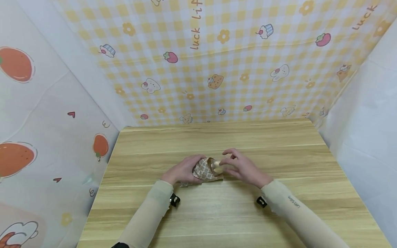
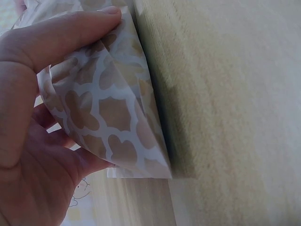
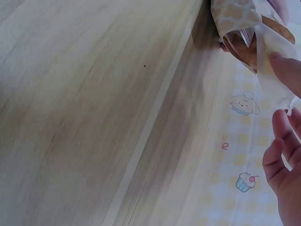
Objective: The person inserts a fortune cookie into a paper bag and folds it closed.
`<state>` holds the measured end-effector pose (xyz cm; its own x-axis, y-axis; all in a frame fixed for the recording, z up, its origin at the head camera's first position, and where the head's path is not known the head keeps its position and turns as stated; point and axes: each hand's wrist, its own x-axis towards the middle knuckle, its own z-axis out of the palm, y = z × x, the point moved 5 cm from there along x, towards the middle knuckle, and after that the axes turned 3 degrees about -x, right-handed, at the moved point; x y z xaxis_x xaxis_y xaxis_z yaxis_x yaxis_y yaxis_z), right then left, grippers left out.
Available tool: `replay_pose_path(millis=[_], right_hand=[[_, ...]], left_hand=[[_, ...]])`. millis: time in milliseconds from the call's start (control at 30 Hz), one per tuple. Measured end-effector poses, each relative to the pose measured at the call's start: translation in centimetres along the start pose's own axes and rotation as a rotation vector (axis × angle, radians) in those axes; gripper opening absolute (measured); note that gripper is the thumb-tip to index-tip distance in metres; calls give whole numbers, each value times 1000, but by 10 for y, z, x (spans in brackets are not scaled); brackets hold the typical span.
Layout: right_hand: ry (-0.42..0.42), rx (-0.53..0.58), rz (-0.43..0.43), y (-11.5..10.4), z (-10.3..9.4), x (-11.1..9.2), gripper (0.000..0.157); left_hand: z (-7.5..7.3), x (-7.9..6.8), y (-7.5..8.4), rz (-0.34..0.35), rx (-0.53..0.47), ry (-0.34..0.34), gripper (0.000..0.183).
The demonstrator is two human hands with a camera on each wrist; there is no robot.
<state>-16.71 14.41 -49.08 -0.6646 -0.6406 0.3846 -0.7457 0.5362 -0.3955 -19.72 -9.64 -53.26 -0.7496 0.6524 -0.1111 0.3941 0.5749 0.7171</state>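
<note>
A paper bag (image 1: 204, 171) with a brown-and-white blotched print lies on its side near the middle of the table, its mouth facing right. My left hand (image 1: 186, 169) grips it from the left; in the left wrist view the thumb (image 2: 77, 35) lies across the printed paper (image 2: 115, 113) and the other fingers go behind it. At the bag's mouth, my right hand (image 1: 243, 170) pinches a pale, see-through packet (image 3: 270, 70) that sticks out. The bag's brown inside (image 3: 247, 47) and a serrated clear edge show beside it. The packet's contents are hidden.
The wood-grain table (image 1: 149, 141) reaches a yellow-checked cloth (image 1: 198, 69) at the back. A white printed sheet (image 1: 62, 103) hangs at the left and a plain white one (image 1: 366, 110) at the right. Dark wrist mounts (image 1: 262, 202) sit below both wrists.
</note>
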Motion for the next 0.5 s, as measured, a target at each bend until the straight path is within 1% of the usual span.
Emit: replay_pose_path(millis=[233, 400, 500], right_hand=[[23, 50, -39, -7, 6, 3, 35], [22, 96, -28, -11, 12, 6, 39], [40, 90, -13, -12, 14, 8, 42]], left_hand=[[0, 0, 1, 4, -1, 2, 100], [-1, -1, 2, -1, -11, 5, 100], [-1, -1, 3, 2, -8, 4, 101]])
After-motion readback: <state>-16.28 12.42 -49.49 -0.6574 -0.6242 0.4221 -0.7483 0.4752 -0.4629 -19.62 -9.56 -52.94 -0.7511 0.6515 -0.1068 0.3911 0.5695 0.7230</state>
